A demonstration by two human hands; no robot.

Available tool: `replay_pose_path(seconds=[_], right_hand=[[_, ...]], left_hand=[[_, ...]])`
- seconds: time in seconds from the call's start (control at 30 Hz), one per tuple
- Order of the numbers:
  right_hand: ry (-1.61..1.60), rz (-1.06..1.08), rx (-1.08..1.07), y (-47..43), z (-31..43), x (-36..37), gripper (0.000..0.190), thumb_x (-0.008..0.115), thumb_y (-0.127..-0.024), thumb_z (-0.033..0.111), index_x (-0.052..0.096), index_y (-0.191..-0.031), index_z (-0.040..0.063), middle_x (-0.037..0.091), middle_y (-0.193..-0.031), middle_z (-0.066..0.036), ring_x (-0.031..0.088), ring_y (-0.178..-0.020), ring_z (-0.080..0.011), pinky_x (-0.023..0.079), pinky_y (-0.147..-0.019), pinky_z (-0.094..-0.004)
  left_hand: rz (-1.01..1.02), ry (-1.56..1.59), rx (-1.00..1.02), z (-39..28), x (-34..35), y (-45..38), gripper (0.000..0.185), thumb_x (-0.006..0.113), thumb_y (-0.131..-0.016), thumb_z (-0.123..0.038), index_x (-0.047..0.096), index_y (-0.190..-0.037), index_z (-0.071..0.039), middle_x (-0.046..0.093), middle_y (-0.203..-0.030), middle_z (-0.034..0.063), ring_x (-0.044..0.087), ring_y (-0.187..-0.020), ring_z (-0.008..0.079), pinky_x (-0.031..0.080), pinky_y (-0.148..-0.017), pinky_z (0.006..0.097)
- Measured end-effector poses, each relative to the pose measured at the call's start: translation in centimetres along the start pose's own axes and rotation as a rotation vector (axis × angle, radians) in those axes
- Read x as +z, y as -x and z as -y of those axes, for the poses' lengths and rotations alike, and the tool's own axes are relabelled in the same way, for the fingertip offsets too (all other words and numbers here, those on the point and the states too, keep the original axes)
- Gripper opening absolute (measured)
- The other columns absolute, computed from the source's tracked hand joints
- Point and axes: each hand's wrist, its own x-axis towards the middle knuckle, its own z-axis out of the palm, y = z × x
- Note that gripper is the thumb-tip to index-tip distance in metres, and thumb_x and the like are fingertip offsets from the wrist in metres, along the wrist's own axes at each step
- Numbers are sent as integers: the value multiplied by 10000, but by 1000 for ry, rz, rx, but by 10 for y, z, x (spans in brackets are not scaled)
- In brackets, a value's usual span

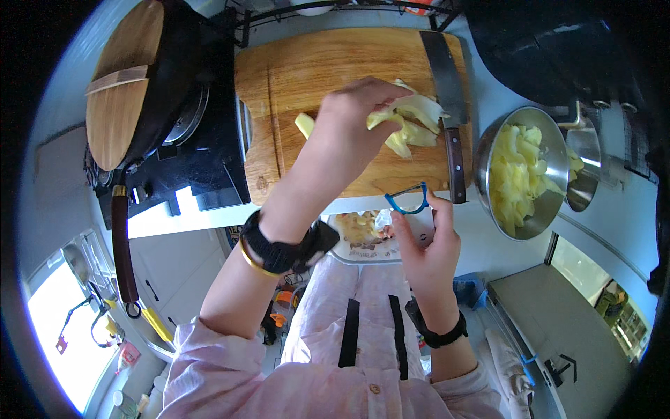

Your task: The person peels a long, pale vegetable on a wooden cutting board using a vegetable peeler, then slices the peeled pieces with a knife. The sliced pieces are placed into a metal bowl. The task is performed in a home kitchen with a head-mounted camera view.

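Note:
My left hand (361, 112) is over a wooden cutting board (324, 57), its thumb and fingers closed around pale yellow vegetable strips (419, 112). Some of these strips rest on the board under the fingers. Another pale yellow piece (304, 124) pokes out from behind my left wrist. Just off the board's front edge, my right hand (432, 246) holds a blue Y-shaped peeler (420, 205) between thumb and fingers. A kitchen knife (449, 89) lies along the board's right side, its dark riveted handle towards me. Below the peeler, a white container (371, 256) holds peelings and scraps.
To the right, a tilted metal bowl (552, 139) contains thin yellow slices (515, 178). Behind it is a smaller metal pan (586, 141). A wok with a wooden lid (125, 47) sits on the black stove (209, 178) at left. A black wire rack (335, 4) borders the board's far side.

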Motion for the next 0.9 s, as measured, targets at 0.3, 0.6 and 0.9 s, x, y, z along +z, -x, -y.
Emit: replay_pose_path(seconds=[0.3,0.6,0.9], right_hand=[[76,9,-88,-21,29,25,495,831,-909,327,602,-1255,54,723,-794,-166,727,-635,-307,543,-542,-367],[312,88,-403,-84,71,112,474,732,-947,378,582,-1234,32,742,-913,-230,750,-808,-413,596,-655,-477],[410,174,-295,-100,83,125,470,718,-929,427,593,-1199,63,748,-893,-225,740,-847,-435,583,-686,-533]], left_hand=[[-423,-658,-232,36,-25,86,950,882,-811,-171,339,-1584,-77,350,-1608,239,318,-1496,439,285,-1210,555],[-511,-561,-492,56,5,100,1022,719,-930,-321,89,-1660,16,109,-1718,295,-10,-1605,498,-89,-1236,664],[-517,-501,-552,50,2,93,1043,712,-918,-370,92,-1656,29,112,-1720,296,-26,-1607,498,-84,-1238,667]])
